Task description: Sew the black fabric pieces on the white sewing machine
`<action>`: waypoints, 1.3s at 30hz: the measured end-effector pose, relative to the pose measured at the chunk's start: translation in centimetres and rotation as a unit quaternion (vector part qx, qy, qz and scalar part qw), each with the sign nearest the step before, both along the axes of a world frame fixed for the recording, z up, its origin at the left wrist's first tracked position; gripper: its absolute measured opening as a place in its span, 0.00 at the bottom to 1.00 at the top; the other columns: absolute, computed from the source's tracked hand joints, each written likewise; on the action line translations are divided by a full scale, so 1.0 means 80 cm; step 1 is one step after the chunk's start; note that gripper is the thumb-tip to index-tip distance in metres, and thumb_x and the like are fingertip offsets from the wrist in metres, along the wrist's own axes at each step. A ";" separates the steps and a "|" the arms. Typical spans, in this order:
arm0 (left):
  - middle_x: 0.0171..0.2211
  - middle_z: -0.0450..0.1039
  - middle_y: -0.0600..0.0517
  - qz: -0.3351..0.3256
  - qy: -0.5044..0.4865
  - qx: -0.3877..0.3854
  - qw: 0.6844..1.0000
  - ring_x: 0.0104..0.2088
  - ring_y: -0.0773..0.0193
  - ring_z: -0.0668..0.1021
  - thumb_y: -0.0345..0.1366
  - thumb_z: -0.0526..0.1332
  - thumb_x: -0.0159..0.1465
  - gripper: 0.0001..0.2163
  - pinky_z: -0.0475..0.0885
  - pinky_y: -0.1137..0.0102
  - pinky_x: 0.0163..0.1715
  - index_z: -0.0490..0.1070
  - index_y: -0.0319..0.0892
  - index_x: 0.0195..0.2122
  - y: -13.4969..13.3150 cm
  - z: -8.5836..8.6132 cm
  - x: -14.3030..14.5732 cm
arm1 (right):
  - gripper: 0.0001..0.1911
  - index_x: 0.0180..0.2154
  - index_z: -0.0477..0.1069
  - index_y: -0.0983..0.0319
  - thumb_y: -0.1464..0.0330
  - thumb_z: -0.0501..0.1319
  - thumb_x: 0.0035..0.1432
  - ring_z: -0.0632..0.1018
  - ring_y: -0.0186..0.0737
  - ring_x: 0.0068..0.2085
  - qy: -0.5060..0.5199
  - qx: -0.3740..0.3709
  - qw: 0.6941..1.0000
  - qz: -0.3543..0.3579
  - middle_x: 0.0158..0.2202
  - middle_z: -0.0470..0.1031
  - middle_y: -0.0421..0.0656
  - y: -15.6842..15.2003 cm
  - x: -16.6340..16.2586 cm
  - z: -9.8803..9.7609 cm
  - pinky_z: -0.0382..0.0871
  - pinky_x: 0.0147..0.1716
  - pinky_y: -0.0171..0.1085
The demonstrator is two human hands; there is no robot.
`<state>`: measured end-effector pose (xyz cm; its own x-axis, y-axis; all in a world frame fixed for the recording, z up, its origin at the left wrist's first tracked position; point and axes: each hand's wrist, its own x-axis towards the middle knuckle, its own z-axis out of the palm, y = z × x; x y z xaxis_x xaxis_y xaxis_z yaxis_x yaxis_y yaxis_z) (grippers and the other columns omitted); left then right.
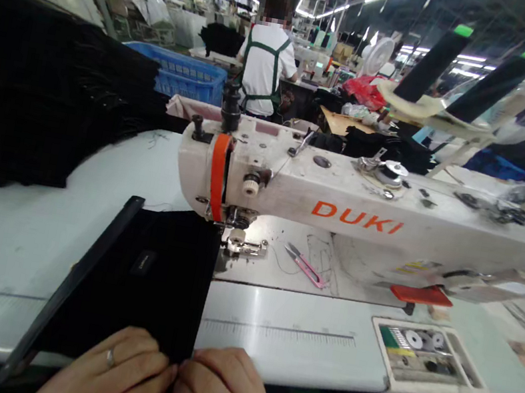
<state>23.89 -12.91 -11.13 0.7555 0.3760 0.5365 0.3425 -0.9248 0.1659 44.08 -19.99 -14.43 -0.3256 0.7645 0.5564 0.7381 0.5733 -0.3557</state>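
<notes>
A black fabric piece [147, 298] with a small dark label lies flat on the sewing table, its right edge running up to the presser foot [237, 243] of the white sewing machine [284, 187]. A dark, stiff-looking band [77, 265] runs along its left side. At the near edge, my left hand [125, 365], with a ring on one finger, pinches the fabric. My right hand [223, 389] is closed beside it, its fingertips pinching the same edge near the corner. The two hands touch or nearly touch; the fingertips are partly hidden.
Pink-handled thread snips [306, 265] lie right of the presser foot. A tray [431, 362] with bobbins is set into the table at right. A large black fabric pile [31, 95] covers the far left, near a blue basket [192, 79]. A person [266, 61] stands beyond.
</notes>
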 end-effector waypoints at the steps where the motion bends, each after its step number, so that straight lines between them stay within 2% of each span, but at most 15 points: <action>1: 0.34 0.79 0.55 -0.004 -0.020 -0.012 1.000 0.36 0.66 0.78 0.27 0.49 0.78 0.17 0.74 0.69 0.46 0.78 0.43 0.39 0.006 0.003 0.004 | 0.06 0.45 0.78 0.59 0.68 0.61 0.74 0.81 0.40 0.42 -0.001 0.012 1.000 -0.001 0.44 0.82 0.42 0.006 0.003 0.005 0.79 0.41 0.41; 4: 0.40 0.81 0.53 -0.037 -0.036 -0.046 0.998 0.41 0.66 0.79 0.30 0.50 0.78 0.16 0.73 0.71 0.50 0.80 0.42 0.43 0.023 0.010 0.009 | 0.13 0.37 0.79 0.61 0.75 0.59 0.73 0.81 0.37 0.38 0.000 0.074 0.997 -0.004 0.37 0.84 0.39 0.025 0.013 0.023 0.77 0.34 0.37; 8: 0.45 0.82 0.52 -0.046 0.004 -0.064 0.997 0.47 0.65 0.80 0.21 0.50 0.73 0.18 0.75 0.71 0.54 0.79 0.43 0.48 0.041 0.018 0.005 | 0.14 0.36 0.79 0.64 0.77 0.57 0.73 0.80 0.35 0.36 0.018 0.138 0.990 -0.030 0.37 0.84 0.40 0.047 0.020 0.041 0.75 0.34 0.35; 13: 0.49 0.82 0.53 -0.058 0.056 -0.054 0.995 0.51 0.65 0.80 0.16 0.51 0.66 0.22 0.75 0.73 0.57 0.75 0.42 0.53 0.064 0.024 0.003 | 0.19 0.37 0.78 0.63 0.75 0.51 0.77 0.79 0.36 0.36 0.025 0.115 0.992 -0.033 0.38 0.84 0.42 0.063 0.024 0.045 0.73 0.34 0.36; 18: 0.50 0.81 0.50 -0.085 0.072 -0.057 0.992 0.52 0.65 0.80 0.19 0.51 0.70 0.18 0.75 0.73 0.57 0.73 0.41 0.53 0.095 0.022 0.010 | 0.21 0.43 0.78 0.65 0.70 0.46 0.80 0.79 0.39 0.37 0.012 0.073 0.997 -0.012 0.41 0.84 0.44 0.077 0.034 0.056 0.73 0.34 0.39; 24: 0.49 0.82 0.51 -0.085 0.047 -0.064 0.993 0.51 0.64 0.80 0.21 0.51 0.73 0.16 0.75 0.70 0.58 0.74 0.42 0.53 0.124 0.020 0.021 | 0.15 0.45 0.77 0.65 0.72 0.51 0.77 0.79 0.43 0.40 -0.024 0.015 1.000 -0.010 0.44 0.83 0.46 0.095 0.043 0.064 0.74 0.39 0.42; 28: 0.49 0.83 0.51 -0.089 0.050 -0.050 0.993 0.51 0.63 0.81 0.23 0.52 0.73 0.16 0.76 0.68 0.56 0.75 0.42 0.53 0.146 0.018 0.027 | 0.08 0.48 0.77 0.65 0.75 0.61 0.70 0.78 0.47 0.40 -0.063 -0.038 0.997 -0.018 0.46 0.81 0.47 0.109 0.050 0.067 0.74 0.40 0.45; 32: 0.48 0.83 0.52 -0.078 0.060 -0.031 0.995 0.49 0.63 0.82 0.24 0.52 0.73 0.15 0.77 0.67 0.54 0.76 0.43 0.51 0.169 0.014 0.032 | 0.16 0.52 0.77 0.65 0.77 0.69 0.62 0.77 0.48 0.40 -0.122 -0.079 0.989 -0.024 0.43 0.80 0.46 0.125 0.056 0.070 0.75 0.39 0.45; 36: 0.46 0.84 0.50 -0.066 0.047 -0.011 0.997 0.47 0.62 0.83 0.25 0.52 0.75 0.14 0.78 0.66 0.52 0.78 0.42 0.49 0.187 0.017 0.039 | 0.18 0.53 0.77 0.66 0.75 0.71 0.61 0.77 0.48 0.38 -0.153 -0.066 0.985 -0.041 0.41 0.79 0.46 0.140 0.059 0.071 0.75 0.35 0.45; 39: 0.45 0.84 0.50 -0.046 0.049 -0.013 0.998 0.46 0.62 0.84 0.24 0.54 0.73 0.14 0.79 0.67 0.53 0.79 0.42 0.47 0.197 0.022 0.047 | 0.19 0.53 0.77 0.66 0.75 0.71 0.61 0.77 0.49 0.39 -0.166 -0.064 0.982 -0.057 0.42 0.80 0.46 0.149 0.061 0.070 0.75 0.36 0.45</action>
<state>27.64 2.88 -9.39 0.8354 0.3155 0.4500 0.2717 -0.9488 0.1610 48.96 -8.04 -8.87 -0.3818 0.8627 0.3316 0.8820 0.4474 -0.1483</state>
